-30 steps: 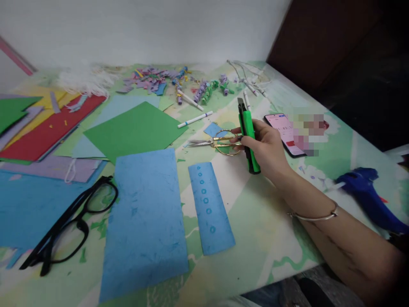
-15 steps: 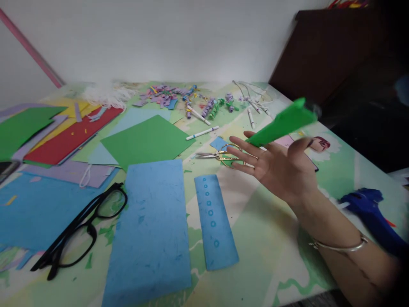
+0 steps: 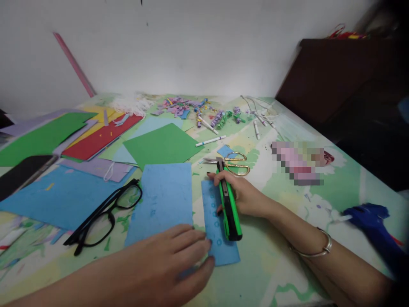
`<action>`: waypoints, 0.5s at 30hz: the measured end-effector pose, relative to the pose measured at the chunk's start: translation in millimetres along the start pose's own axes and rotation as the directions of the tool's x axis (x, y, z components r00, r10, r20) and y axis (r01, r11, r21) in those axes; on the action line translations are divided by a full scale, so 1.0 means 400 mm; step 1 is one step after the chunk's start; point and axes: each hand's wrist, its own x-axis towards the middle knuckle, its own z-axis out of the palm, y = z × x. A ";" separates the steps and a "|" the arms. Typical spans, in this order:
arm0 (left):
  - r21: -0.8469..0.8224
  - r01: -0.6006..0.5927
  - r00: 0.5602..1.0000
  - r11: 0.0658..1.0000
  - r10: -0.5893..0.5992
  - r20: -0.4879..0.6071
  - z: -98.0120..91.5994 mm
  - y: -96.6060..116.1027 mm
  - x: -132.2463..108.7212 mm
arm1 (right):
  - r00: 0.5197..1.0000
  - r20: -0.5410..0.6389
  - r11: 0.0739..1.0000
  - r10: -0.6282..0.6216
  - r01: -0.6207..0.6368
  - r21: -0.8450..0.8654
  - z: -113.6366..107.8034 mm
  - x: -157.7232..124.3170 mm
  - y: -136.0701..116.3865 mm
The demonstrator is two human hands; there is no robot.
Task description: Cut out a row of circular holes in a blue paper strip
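Observation:
A green and black utility knife [image 3: 230, 204] is gripped in my right hand [image 3: 239, 192], its metal nose pointing away from me. Beneath the knife lies a narrow blue strip [image 3: 212, 251] with a column of small drawn circles, some of them covered. My left hand [image 3: 182, 260] reaches over the lower part of a larger blue sheet [image 3: 166, 196], its fingers loosely apart and extending toward the strip's left edge. Whether the fingertips touch the strip I cannot tell. Gold-handled scissors [image 3: 236, 169] lie just beyond the knife's nose.
Black glasses [image 3: 111, 217] and a dark phone [image 3: 22, 175] lie to the left among coloured sheets, including a green sheet [image 3: 166, 145]. Paper scraps [image 3: 175, 105] and markers [image 3: 211, 140] are at the back. A blue glue gun [image 3: 370, 217] lies at the right.
My right hand has gone from open, with the green knife above the palm, to gripping it lower over the blue strip. My left hand has come into view from below.

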 end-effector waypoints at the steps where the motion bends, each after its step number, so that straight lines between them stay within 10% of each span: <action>1: 0.039 -0.055 0.998 0.998 0.055 -0.008 -0.014 -0.018 0.043 | 1.000 0.025 1.000 -0.013 0.013 0.003 -0.002 -0.003 -0.002; 6: 0.078 -0.132 0.990 0.988 0.135 -0.037 -0.010 -0.023 0.166 | 0.997 0.080 0.999 -0.011 0.007 0.050 -0.010 -0.022 -0.011; 15: 0.127 -0.135 0.982 0.983 0.150 -0.117 0.023 -0.004 0.171 | 0.974 -0.201 0.912 0.103 -0.012 0.410 0.001 -0.020 -0.021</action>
